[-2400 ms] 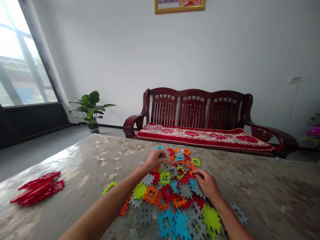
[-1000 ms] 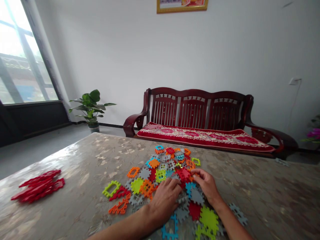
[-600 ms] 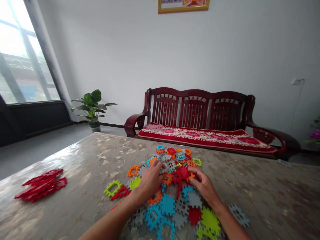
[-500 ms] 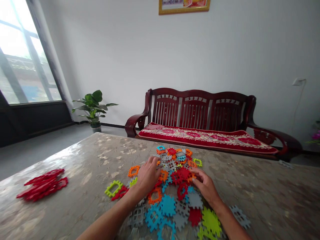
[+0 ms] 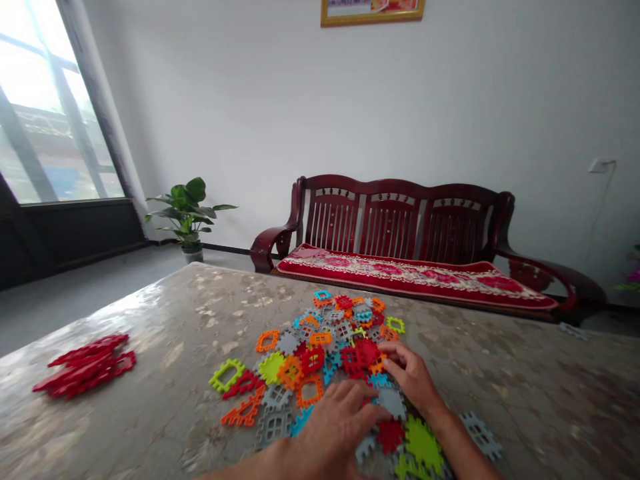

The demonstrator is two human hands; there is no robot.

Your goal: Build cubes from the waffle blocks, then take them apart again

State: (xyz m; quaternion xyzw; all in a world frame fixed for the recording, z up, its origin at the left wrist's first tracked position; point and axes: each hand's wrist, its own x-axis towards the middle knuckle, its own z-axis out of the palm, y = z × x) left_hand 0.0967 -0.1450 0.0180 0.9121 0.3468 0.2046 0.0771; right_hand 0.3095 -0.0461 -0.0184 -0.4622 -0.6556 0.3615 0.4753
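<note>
My left hand (image 5: 345, 417) is low over the near part of a pile of notched plastic building pieces, fingers stretched forward and apart. A red piece (image 5: 357, 375) shows just beyond its fingertips; what lies under the palm is hidden. At the pile's right side, my right hand (image 5: 413, 373) has its fingers apart, the fingertips against a red tile (image 5: 369, 352) and an orange piece (image 5: 377, 365). Between the hands lies a grey tile (image 5: 391, 403). Nearer are another red tile (image 5: 390, 435) and a lime-green tile (image 5: 424, 441).
A separate stack of red pieces (image 5: 85, 368) lies on the left of the patterned table (image 5: 175, 333). A lone grey window piece (image 5: 481, 435) is beside my right forearm. Beyond the table stand a dark red wooden bench (image 5: 390, 220) and a potted plant (image 5: 187, 210).
My left hand has come back from the pile's middle towards me and to the right, uncovering orange, red and lime-green pieces. My right hand stays nearly in place.
</note>
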